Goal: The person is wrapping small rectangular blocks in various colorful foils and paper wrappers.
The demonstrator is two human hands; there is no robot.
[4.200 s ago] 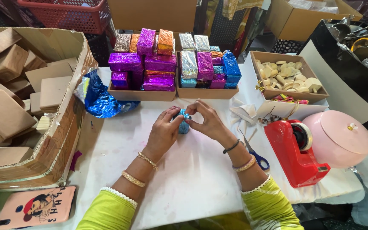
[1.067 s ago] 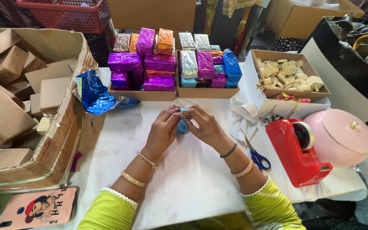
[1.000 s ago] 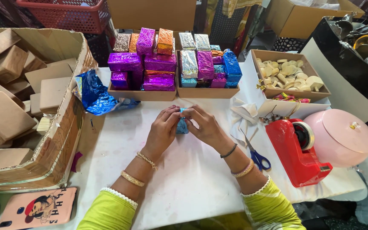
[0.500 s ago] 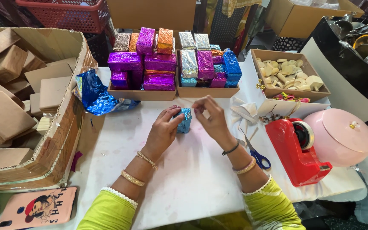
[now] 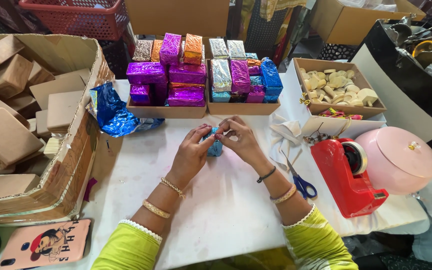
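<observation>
Both of my hands meet on a small block wrapped in blue glitter foil (image 5: 215, 147) standing on the white table (image 5: 216, 215). My left hand (image 5: 191, 152) holds its left side with thumb and fingers. My right hand (image 5: 238, 139) pinches the foil at the block's top right. Much of the block is hidden between my fingers.
Two shallow boxes of foil-wrapped blocks (image 5: 176, 82) (image 5: 243, 75) stand behind my hands. Loose blue foil (image 5: 111, 112) lies at the left beside a big carton of brown blocks (image 5: 21, 115). At the right are scissors (image 5: 300, 181), a red tape dispenser (image 5: 348, 175), a pink lidded box (image 5: 403, 160) and a box of wooden pieces (image 5: 338, 87).
My right hand, lifted off the top half a second ago, has come back down onto the blue block. The block stays in the same spot between both hands.
</observation>
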